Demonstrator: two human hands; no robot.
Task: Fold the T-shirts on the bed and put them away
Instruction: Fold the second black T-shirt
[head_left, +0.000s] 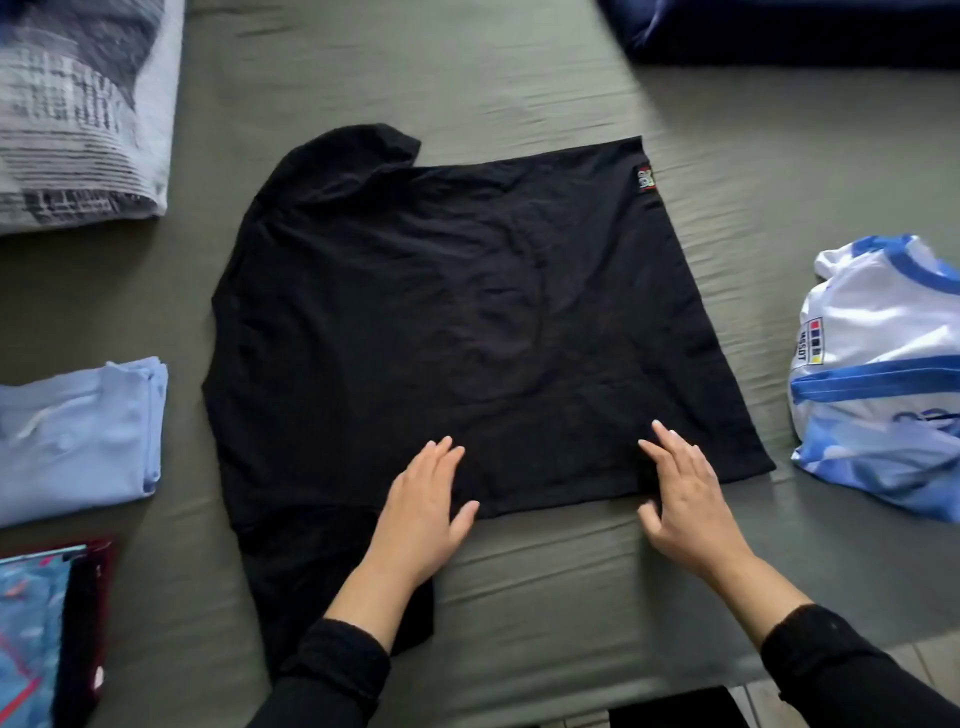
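Note:
A black T-shirt (467, 312) lies spread flat on the grey-green bed (519, 597), with one sleeve at the far left and another at the near left. A small coloured label shows at its far right corner. My left hand (421, 514) rests flat on the shirt's near edge, fingers straight. Near the shirt's near right part my right hand (685, 499) also lies flat on the cloth, fingers straight and spread. A crumpled white and blue T-shirt (878, 374) sits at the right edge of the bed.
A folded light blue shirt (78, 431) lies at the left. Nearer to me on the left are a folded patterned blue and dark red pile (47, 623). A grey printed folded garment (78, 104) sits far left, and dark blue fabric (779, 31) far right.

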